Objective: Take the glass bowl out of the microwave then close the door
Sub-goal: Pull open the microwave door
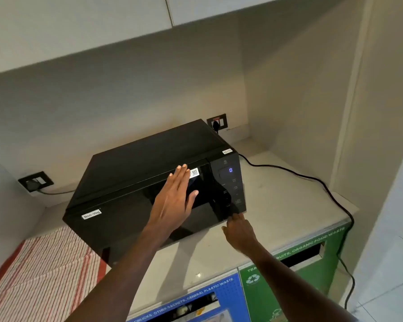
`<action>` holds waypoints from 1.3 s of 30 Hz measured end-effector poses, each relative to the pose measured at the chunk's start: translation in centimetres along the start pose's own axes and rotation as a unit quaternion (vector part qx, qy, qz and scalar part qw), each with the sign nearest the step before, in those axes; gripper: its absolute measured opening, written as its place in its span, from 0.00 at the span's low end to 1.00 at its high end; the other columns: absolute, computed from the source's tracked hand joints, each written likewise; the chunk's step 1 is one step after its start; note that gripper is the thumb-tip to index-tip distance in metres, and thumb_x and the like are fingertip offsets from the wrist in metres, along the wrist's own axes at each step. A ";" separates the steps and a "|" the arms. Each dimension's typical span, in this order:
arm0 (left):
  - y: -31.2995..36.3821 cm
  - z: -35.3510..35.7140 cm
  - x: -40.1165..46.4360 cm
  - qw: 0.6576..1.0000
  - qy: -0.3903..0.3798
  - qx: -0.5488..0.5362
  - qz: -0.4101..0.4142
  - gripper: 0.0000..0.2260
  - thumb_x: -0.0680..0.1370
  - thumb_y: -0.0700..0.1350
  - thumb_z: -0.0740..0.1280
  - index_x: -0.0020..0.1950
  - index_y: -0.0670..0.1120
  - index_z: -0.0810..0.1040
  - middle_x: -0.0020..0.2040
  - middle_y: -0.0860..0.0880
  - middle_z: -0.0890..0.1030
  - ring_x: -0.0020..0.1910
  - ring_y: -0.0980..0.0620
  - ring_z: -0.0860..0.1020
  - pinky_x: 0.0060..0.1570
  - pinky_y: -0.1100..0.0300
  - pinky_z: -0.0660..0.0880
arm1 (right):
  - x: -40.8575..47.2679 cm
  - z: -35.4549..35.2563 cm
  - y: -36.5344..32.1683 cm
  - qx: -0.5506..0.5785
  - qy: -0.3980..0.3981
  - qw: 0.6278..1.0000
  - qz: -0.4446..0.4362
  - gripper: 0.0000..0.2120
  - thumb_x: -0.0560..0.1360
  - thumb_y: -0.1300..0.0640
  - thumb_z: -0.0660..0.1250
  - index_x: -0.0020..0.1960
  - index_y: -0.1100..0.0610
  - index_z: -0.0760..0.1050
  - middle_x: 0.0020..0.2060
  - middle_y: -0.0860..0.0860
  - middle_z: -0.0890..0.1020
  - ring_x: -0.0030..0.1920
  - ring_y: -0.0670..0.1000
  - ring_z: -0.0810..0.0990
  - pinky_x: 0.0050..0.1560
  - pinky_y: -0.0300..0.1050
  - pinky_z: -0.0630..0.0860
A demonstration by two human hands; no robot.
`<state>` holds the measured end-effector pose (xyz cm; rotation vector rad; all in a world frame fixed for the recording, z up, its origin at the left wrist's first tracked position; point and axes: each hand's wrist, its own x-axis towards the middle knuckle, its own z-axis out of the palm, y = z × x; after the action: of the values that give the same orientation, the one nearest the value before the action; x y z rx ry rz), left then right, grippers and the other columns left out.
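Now | left hand (172,201) flat, empty, on microwave door (135,212) | right hand (239,231) at door's corner, grip unclear

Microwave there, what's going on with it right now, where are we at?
A person stands at the black microwave on the counter. Its door looks shut, so no glass bowl can be seen. The left hand lies flat and open against the door glass. The right hand reaches to the bottom of the control panel, fingers at its lower edge, probably at the door release. The display shows 0. Nothing is held in either hand.
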<state>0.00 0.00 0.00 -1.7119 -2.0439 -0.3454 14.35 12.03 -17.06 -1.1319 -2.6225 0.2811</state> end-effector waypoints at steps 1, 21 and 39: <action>0.0 0.1 0.4 1.000 -0.002 0.005 -0.009 0.28 0.82 0.57 0.53 0.77 0.41 0.59 0.78 0.43 0.61 0.76 0.51 0.53 0.74 0.53 0.50 | 0.3 0.2 0.1 -0.001 -0.010 1.000 0.000 0.21 0.80 0.48 0.56 0.63 0.62 0.73 0.59 0.59 0.78 0.60 0.56 0.75 0.58 0.49 0.74; -2.2 2.3 3.0 0.991 0.056 0.002 -0.118 0.26 0.78 0.60 0.62 0.69 0.44 0.74 0.69 0.47 0.76 0.70 0.50 0.72 0.69 0.58 0.63 | 4.0 4.1 -0.6 0.133 -0.048 0.988 0.069 0.18 0.78 0.46 0.62 0.57 0.60 0.73 0.51 0.57 0.81 0.50 0.53 0.81 0.47 0.42 0.80; -0.9 1.4 2.1 0.985 0.050 -0.035 -0.161 0.21 0.81 0.57 0.59 0.70 0.47 0.73 0.71 0.50 0.74 0.72 0.53 0.69 0.69 0.60 0.60 | 3.4 3.3 1.9 0.060 -0.089 0.991 -0.076 0.16 0.81 0.53 0.56 0.65 0.56 0.74 0.57 0.57 0.78 0.55 0.55 0.80 0.55 0.46 0.77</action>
<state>-1.37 2.29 -0.13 -1.3689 -2.2556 -0.5994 12.33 15.54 -20.10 -0.8992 -2.7849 0.5229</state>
